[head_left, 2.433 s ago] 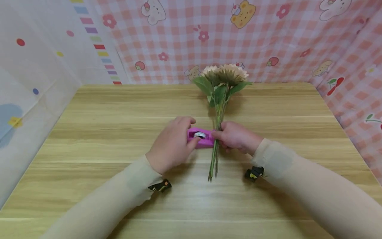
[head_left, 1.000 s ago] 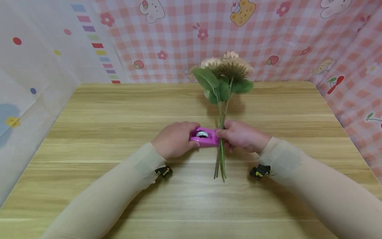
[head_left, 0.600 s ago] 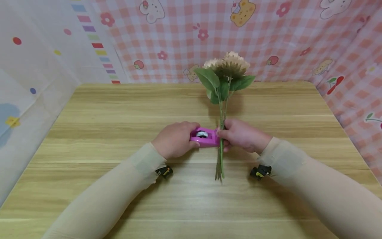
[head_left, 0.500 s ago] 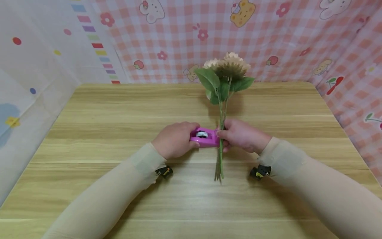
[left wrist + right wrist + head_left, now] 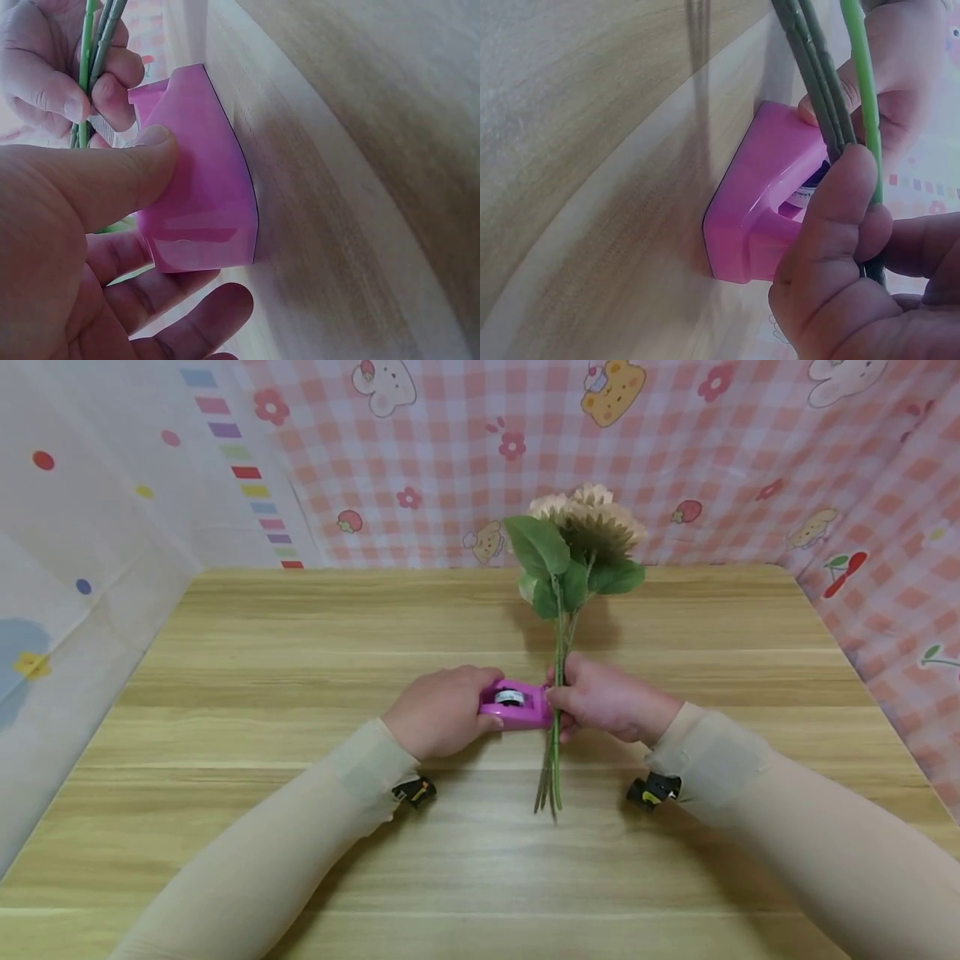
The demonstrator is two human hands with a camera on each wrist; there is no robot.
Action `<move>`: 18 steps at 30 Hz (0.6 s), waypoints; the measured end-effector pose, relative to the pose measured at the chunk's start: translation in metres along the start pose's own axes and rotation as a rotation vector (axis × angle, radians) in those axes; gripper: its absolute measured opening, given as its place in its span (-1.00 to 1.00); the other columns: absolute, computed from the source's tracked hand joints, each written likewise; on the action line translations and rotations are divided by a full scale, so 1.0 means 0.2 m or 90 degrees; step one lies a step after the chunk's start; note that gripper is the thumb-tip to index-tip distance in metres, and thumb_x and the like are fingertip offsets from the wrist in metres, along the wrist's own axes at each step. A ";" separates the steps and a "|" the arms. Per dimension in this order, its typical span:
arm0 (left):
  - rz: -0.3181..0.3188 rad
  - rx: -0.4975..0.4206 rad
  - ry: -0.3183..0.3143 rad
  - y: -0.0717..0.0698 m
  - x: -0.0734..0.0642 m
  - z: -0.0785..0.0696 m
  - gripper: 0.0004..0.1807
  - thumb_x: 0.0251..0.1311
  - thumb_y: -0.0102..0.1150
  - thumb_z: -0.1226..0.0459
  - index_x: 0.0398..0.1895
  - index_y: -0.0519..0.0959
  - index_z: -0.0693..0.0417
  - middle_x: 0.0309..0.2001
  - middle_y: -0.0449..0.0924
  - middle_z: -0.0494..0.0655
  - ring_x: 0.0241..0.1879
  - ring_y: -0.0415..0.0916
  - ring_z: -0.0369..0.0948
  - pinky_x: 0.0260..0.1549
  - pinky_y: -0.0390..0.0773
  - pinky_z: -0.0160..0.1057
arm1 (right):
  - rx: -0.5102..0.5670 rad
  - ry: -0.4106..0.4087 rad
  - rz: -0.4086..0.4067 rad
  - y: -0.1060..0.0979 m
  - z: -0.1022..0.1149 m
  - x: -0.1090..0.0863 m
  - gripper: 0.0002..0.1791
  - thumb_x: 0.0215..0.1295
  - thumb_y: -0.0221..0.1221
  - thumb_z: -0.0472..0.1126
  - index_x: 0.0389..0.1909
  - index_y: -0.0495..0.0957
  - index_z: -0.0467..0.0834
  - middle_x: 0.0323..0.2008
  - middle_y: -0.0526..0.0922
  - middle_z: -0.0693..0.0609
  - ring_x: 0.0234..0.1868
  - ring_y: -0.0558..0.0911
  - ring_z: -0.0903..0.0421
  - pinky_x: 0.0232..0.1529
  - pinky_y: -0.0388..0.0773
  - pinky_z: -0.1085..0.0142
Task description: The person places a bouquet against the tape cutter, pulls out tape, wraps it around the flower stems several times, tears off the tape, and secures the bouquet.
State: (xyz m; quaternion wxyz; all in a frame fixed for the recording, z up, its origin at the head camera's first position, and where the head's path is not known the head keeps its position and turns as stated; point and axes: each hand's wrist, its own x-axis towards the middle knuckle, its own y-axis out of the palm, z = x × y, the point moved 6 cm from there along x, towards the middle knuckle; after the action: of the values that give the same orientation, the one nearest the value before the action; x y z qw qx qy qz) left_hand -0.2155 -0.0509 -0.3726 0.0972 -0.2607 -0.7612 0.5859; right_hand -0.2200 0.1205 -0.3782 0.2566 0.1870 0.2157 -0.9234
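Note:
A pink tape dispenser with a roll of tape in it stands on the table. My left hand holds its left end, thumb on the near side and fingers on the far side. In the left wrist view the thumb presses its pink wall. My right hand pinches the stems of a bunch of pale flowers with green leaves, right beside the dispenser's cutter end. The stems pass between thumb and fingers in the right wrist view. Whether a tape strip is pulled out is hidden by the right hand.
The wooden table reaches back to a pink checked cloth behind it. A white dotted cloth hangs on the left. Both sleeves carry small black wrist cameras.
My left hand has closed round the dispenser, which shifted slightly right. The flowers moved right with my right hand. In the last half second, their heads tilted a little up and right.

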 end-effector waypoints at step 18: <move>-0.005 0.006 0.005 0.00 0.00 0.00 -0.37 0.40 0.29 -0.10 0.43 0.47 -0.09 0.15 0.68 -0.09 0.08 0.67 -0.06 0.12 0.66 0.04 | 0.041 0.009 0.023 0.00 0.02 -0.01 -0.87 0.56 -0.09 -0.43 0.01 0.23 -0.37 -0.25 0.44 -0.17 -0.41 0.51 0.09 -0.34 0.70 0.31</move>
State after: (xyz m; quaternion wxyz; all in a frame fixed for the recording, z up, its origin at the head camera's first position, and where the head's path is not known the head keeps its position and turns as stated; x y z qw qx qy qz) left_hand -0.2157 -0.0507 -0.3721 0.1035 -0.2596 -0.7591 0.5880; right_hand -0.2194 0.1180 -0.3736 0.2655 0.2054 0.1840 -0.9238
